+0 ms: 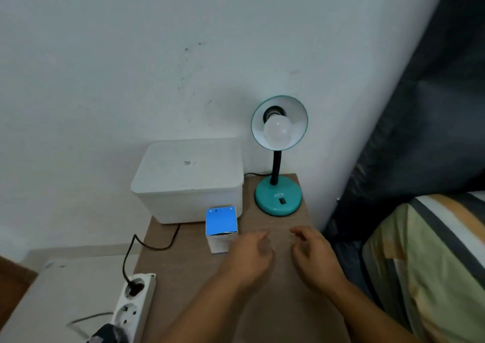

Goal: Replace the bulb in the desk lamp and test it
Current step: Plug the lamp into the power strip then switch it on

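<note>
A teal desk lamp (278,198) stands at the back right of a small wooden table (262,303). Its shade tilts toward me, and a white bulb (277,130), unlit, sits in the socket. A small blue-topped bulb box (221,228) stands upright near the table's middle. My left hand (249,256) hovers just right of the box, fingers loosely curled, holding nothing. My right hand (312,253) floats beside it, in front of the lamp base, also empty with its fingers apart.
A white lidded container (189,180) fills the back left of the table. The lamp's black cord (147,245) runs to a white power strip (133,306) at the left edge. A bed with striped bedding (430,264) borders the right side. A wall rises close behind.
</note>
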`<state>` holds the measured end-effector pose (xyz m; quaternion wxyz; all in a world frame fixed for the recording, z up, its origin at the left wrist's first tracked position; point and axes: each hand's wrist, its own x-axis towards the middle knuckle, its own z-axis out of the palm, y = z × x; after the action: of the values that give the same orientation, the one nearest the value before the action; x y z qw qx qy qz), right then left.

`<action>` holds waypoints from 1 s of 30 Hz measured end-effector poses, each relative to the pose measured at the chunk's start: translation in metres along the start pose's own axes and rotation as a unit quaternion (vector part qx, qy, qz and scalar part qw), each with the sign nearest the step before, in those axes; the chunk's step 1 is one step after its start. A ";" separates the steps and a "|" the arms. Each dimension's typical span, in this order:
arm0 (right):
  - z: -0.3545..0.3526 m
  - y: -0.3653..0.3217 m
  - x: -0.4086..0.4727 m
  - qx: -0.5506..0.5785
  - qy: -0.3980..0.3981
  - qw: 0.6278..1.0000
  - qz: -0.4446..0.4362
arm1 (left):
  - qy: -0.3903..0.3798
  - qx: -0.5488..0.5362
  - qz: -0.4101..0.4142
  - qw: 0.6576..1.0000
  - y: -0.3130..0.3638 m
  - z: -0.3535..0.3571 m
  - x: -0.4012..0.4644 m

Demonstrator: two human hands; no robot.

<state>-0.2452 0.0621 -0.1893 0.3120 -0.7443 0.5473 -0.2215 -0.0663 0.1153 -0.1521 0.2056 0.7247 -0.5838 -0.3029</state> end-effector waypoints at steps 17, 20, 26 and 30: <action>0.019 0.049 0.083 -0.058 0.008 0.996 -0.070 | 0.091 0.169 0.072 0.979 -0.014 0.061 0.083; 0.025 0.053 0.093 -0.064 -0.010 0.995 -0.078 | 0.096 0.170 0.076 0.978 -0.021 0.066 0.091; 0.034 0.056 0.100 -0.067 -0.001 0.992 -0.105 | 0.110 0.159 0.091 0.977 -0.028 0.071 0.093; 0.036 0.059 0.099 -0.075 0.013 0.990 -0.122 | 0.104 0.161 0.090 0.977 -0.028 0.072 0.095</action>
<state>-0.2309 -0.0365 -0.2581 0.2187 -0.8236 0.4718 -0.2262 -0.0824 0.0334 -0.2415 0.1728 0.7202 -0.6631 -0.1079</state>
